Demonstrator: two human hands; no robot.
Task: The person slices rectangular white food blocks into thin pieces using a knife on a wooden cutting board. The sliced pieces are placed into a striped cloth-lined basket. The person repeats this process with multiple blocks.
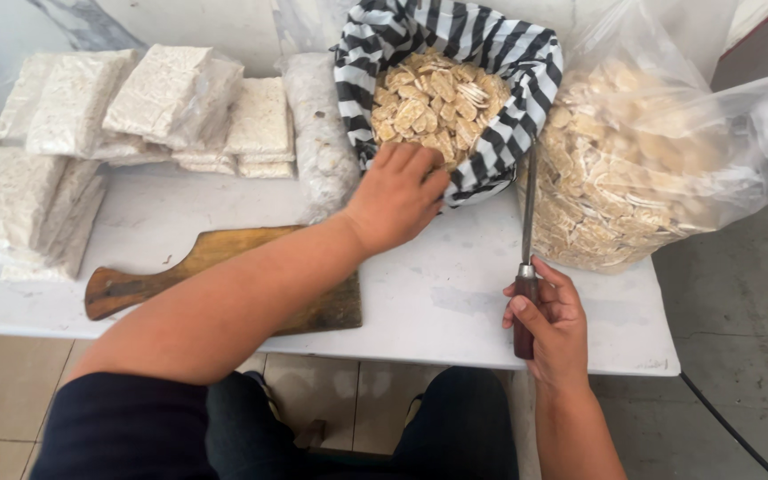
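My left hand (395, 197) reaches across the white table (437, 302) and grips the near rim of a black-and-white striped bag (500, 53) filled with pale sliced pieces (437, 98). My right hand (551, 324) holds a knife (527, 222) by its dark wooden handle, blade pointing away from me, upright beside the striped bag. To the right of the knife bulges a large clear plastic bag (651, 151), full of the same pale slices.
A wooden cutting board (215, 253) lies under my left forearm. Several white wrapped blocks (162, 98) are stacked at the back left, more blocks (28, 209) at the left edge. A long clear-wrapped roll (317, 133) leans beside the striped bag. Tiled floor below.
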